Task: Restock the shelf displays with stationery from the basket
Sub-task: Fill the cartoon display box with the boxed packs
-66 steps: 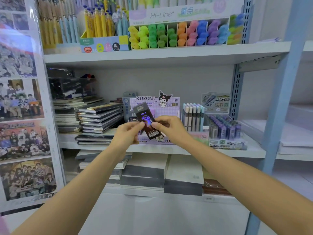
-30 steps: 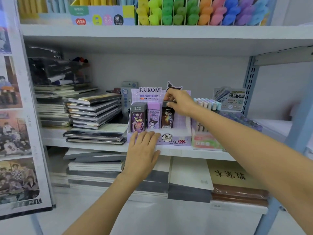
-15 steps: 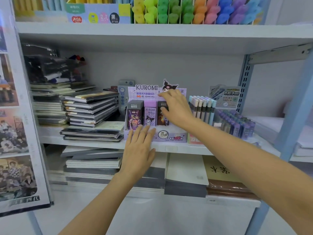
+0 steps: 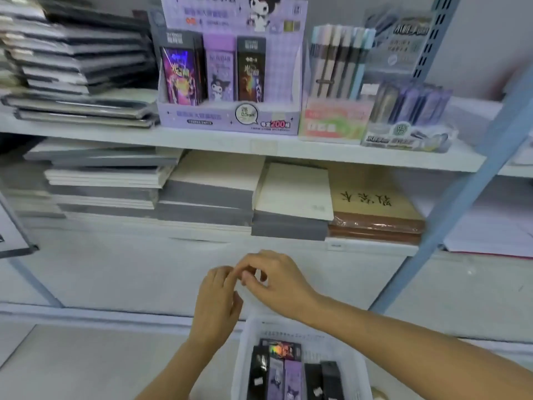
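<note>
Far up and left of the white basket (image 4: 240, 356), dark notebooks (image 4: 80, 62) lay stacked on the shelf (image 4: 202, 142). The left hand (image 4: 216, 301) hung just above the basket's left rim, fingers loosely curled, holding nothing. High above the basket stood the purple display box (image 4: 230, 121) with three upright packs (image 4: 220, 73). The right hand (image 4: 277, 281), also loosely curled and empty, met the left's fingertips above the basket. Loose packs (image 4: 288, 373) lay inside the basket. Pastel pens (image 4: 340, 59) stood up and right of it.
</note>
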`<state>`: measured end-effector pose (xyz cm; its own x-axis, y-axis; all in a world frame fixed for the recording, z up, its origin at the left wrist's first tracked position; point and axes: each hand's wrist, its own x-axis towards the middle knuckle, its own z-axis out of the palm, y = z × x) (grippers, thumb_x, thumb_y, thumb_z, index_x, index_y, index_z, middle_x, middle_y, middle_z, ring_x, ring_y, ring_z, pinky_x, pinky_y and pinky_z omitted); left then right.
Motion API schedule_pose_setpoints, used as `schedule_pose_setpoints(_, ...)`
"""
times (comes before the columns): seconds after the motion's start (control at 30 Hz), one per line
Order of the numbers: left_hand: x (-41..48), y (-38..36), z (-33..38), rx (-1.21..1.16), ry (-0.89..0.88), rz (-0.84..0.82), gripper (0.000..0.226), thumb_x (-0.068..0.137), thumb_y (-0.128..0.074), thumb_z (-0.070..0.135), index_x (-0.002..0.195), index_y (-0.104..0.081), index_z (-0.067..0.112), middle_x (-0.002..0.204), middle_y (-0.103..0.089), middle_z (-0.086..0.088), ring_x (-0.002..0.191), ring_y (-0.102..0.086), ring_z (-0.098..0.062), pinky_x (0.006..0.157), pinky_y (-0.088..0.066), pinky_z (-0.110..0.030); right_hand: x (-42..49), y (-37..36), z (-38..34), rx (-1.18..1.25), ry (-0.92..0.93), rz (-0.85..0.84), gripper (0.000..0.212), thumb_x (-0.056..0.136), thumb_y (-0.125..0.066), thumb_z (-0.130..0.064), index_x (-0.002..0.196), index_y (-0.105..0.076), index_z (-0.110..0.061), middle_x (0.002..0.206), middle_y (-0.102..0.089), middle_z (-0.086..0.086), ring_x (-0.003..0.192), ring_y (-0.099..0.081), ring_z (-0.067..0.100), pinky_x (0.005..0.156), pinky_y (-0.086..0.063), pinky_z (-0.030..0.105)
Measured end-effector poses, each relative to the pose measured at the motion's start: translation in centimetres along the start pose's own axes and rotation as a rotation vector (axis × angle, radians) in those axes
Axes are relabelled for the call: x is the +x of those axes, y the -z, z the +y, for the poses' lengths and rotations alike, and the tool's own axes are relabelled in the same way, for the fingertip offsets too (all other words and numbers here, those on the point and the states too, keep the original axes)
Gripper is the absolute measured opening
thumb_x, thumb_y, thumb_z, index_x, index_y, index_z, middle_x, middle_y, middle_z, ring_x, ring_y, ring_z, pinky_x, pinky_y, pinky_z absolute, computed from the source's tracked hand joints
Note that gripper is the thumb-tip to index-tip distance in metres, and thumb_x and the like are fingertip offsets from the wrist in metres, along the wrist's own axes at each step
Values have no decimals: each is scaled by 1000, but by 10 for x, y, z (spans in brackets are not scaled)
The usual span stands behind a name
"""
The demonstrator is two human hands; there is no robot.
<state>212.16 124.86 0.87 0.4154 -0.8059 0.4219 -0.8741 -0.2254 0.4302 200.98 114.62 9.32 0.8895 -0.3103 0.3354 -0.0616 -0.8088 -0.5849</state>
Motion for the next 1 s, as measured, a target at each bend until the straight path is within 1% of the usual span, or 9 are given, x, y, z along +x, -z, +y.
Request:
schedule_pose_setpoints(0.1,-45,-43,-15,-43,102,-262,40,85,-60,0,122,-58,11,126,-56,-4,114,-53,-26,95,-41,-33,-36,-42,58,12,-230,-140,18,94,-52,-17,100,-68,-22,88,-70,-4,80,-59,8,78,-49,29)
schedule_pose_setpoints(0.27,-101,-93,-23,29,158,-591,56,101,-44,24,152,-22,16,161,-5,0,149,-11,-16,118,-11,-25,-92,-104,140,52,-608,-358,23,95,-51,-13,114,-63,-18,111,-67,1,95,-61,13,91,-50,35)
schedule_pose_setpoints(0.3,-106,-97,-25,69,139,-616,62,98,-52,28,152,-25,13,160,-9,-2,148,-17,-17,117,-17,-24,-100,-115,151,52,-654,-441,28,95,-50,-13,121,-58,-17,122,-63,2,104,-59,15,96,-48,34)
schedule_pose_setpoints(0.37,-114,-99,-30,127,85,-661,75,65,-88,31,130,-59,6,142,-51,-6,125,-56,-19,97,-47,-24,-112,-135,168,43,-715,-582,40,95,-52,-15,135,-46,-15,135,-53,6,117,-54,21,100,-44,34)
schedule_pose_setpoints(0.43,-123,-104,-36,166,19,-600,76,40,-98,32,109,-74,11,119,-69,-2,103,-69,-17,76,-57,-26,-119,-152,178,22,-737,-627,50,93,-54,-14,141,-39,-15,138,-48,9,119,-51,25,99,-43,34)
schedule_pose_setpoints(0.57,-133,-115,-45,210,-8,-571,75,47,-95,27,116,-70,11,126,-65,-4,109,-67,-21,80,-57,-34,-133,-176,184,-39,-732,-600,61,90,-61,-16,145,-34,-16,141,-43,6,125,-45,23,104,-39,36)
schedule_pose_setpoints(0.73,-131,-115,-43,115,30,-533,66,60,-89,12,122,-66,7,131,-62,-8,112,-65,-25,87,-55,-40,-136,-179,188,-109,-703,-473,35,89,-63,-24,123,-53,-19,123,-47,-2,117,-40,16,95,-35,27)
schedule_pose_setpoints(0.9,-123,-109,-45,-79,159,-421,34,86,-68,4,119,-64,10,125,-62,-6,113,-58,-22,96,-48,-36,-120,-150,188,326,-749,-474,12,94,-59,-22,105,-62,-22,102,-63,-10,95,-59,3,89,-48,23)
schedule_pose_setpoints(1.0,-112,-106,-39,-331,369,-388,25,96,-58,18,120,-59,20,110,-64,8,102,-58,-6,88,-47,-22,-109,-138,182,425,-739,-402,12,94,-59,-26,105,-63,-27,100,-65,-15,93,-61,-2,83,-49,16)
